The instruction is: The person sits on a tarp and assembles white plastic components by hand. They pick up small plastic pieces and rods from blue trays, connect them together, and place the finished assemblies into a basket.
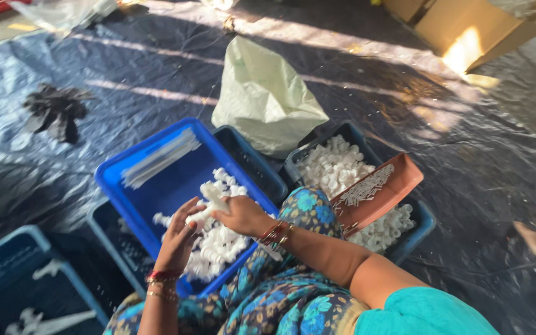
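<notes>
I am gripping a white plastic piece (pixel 209 200) in both hands, left hand (pixel 178 239) closed on its lower end, right hand (pixel 242 214) on top, over the blue tray (pixel 133 189). I am keeping it steady above the pile (pixel 218 245).

Pale green sack (pixel 267 99), cardboard box (pixel 466 25), brown tray (pixel 398 186) of what look like pins

Floor covered by a dark plastic sheet (pixel 156 68), creased and glossy. Sunlight falls in bands across the upper frame. Cardboard box (pixel 460 25) at upper right, brightly lit on one flap.
</notes>
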